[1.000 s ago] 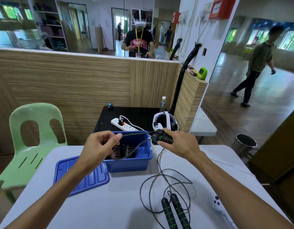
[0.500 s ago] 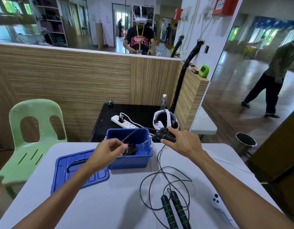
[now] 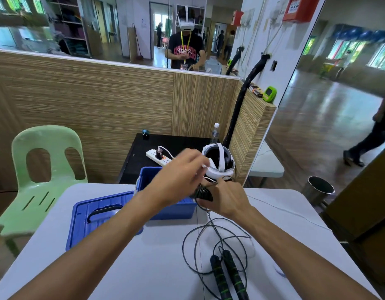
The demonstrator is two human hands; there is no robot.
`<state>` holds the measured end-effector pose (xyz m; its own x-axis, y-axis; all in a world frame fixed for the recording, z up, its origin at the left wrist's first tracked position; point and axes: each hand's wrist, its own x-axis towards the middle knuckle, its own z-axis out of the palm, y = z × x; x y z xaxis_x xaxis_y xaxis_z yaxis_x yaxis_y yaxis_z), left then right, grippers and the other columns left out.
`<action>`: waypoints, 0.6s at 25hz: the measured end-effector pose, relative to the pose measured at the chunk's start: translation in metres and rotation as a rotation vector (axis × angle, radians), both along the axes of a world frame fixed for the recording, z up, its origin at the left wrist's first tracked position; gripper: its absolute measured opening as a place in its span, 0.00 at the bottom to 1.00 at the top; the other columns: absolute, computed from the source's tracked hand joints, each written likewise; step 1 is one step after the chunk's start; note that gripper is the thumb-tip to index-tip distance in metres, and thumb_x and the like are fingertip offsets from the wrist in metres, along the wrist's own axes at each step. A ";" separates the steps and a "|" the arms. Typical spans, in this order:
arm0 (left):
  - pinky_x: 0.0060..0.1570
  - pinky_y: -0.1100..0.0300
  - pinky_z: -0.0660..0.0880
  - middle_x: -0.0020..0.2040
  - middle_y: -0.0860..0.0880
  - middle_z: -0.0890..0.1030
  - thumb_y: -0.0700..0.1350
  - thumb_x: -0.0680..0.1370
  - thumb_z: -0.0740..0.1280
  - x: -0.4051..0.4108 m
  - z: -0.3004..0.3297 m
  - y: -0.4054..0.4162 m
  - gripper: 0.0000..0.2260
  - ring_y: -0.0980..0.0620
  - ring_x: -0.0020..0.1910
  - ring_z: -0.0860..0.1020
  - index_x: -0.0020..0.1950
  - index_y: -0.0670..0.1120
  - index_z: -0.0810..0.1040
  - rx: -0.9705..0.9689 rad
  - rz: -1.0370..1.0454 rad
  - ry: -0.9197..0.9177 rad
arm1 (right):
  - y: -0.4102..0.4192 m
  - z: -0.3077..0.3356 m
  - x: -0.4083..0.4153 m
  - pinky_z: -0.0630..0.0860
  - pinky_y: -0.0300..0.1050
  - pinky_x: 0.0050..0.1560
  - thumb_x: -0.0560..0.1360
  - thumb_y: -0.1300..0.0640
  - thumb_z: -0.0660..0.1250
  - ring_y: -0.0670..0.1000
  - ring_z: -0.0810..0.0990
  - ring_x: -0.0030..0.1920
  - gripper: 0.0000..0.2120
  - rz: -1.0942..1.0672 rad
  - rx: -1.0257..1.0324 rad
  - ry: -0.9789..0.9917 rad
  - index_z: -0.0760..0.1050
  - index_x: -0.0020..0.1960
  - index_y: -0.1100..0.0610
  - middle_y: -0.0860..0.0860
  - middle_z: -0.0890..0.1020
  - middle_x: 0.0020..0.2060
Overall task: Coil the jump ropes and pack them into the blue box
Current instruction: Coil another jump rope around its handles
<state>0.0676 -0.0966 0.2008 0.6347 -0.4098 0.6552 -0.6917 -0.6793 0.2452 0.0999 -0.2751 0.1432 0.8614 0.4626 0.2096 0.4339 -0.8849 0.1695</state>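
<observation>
On the table (image 3: 156, 267), the box (image 3: 178, 210) is set far, the lid (image 3: 89, 221) left of it, a rope (image 3: 228, 276) near right.

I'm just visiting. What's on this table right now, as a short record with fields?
Right hand: grips the black handles of one jump rope
Left hand: raised over the blue box, blurred, grip unclear
Second jump rope: loose on the white table, handles side by side
Blue lid: flat, left of box

Head view: hands at the blue box (image 3: 148, 176)

I see my right hand (image 3: 226, 202) gripping rope handles (image 3: 203, 194); left hand (image 3: 178, 176) blurred above; second rope (image 3: 221, 256) loose nearer.
</observation>
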 end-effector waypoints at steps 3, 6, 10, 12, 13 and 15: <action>0.58 0.62 0.69 0.59 0.51 0.76 0.47 0.82 0.58 0.014 -0.016 -0.018 0.11 0.55 0.57 0.73 0.63 0.48 0.74 0.197 -0.099 0.347 | 0.005 -0.003 -0.004 0.70 0.44 0.34 0.74 0.33 0.59 0.54 0.82 0.41 0.26 0.014 0.008 0.009 0.76 0.57 0.53 0.52 0.82 0.46; 0.50 0.58 0.72 0.48 0.54 0.79 0.57 0.82 0.56 0.029 -0.024 -0.009 0.13 0.58 0.47 0.76 0.50 0.53 0.77 0.072 -0.126 0.670 | 0.001 -0.001 -0.005 0.67 0.44 0.33 0.73 0.32 0.58 0.56 0.82 0.42 0.28 0.039 0.007 -0.033 0.74 0.63 0.50 0.52 0.82 0.48; 0.49 0.58 0.77 0.47 0.56 0.80 0.57 0.77 0.66 0.035 -0.029 0.002 0.09 0.57 0.47 0.78 0.47 0.53 0.80 -0.042 -0.165 0.539 | -0.003 0.004 -0.009 0.65 0.44 0.33 0.74 0.32 0.57 0.56 0.82 0.42 0.27 0.029 -0.004 -0.033 0.71 0.67 0.45 0.52 0.81 0.46; 0.51 0.51 0.79 0.49 0.53 0.81 0.55 0.75 0.68 0.041 -0.030 0.002 0.06 0.53 0.48 0.79 0.41 0.55 0.80 -0.158 -0.128 0.605 | -0.004 0.003 -0.008 0.66 0.45 0.33 0.75 0.30 0.56 0.57 0.82 0.42 0.29 0.050 -0.017 -0.043 0.68 0.70 0.43 0.54 0.81 0.46; 0.50 0.51 0.79 0.49 0.52 0.81 0.55 0.75 0.67 0.041 -0.028 0.002 0.06 0.53 0.48 0.80 0.41 0.55 0.80 -0.224 -0.108 0.696 | -0.004 0.002 -0.008 0.67 0.45 0.33 0.75 0.30 0.55 0.57 0.82 0.42 0.30 0.059 -0.015 -0.046 0.65 0.72 0.42 0.54 0.81 0.46; 0.50 0.57 0.76 0.50 0.51 0.83 0.55 0.78 0.65 0.042 -0.024 0.002 0.11 0.54 0.50 0.80 0.47 0.50 0.81 -0.438 -0.097 0.945 | -0.003 0.002 -0.008 0.68 0.45 0.34 0.75 0.28 0.54 0.57 0.82 0.42 0.32 0.082 0.015 -0.039 0.60 0.75 0.39 0.54 0.80 0.47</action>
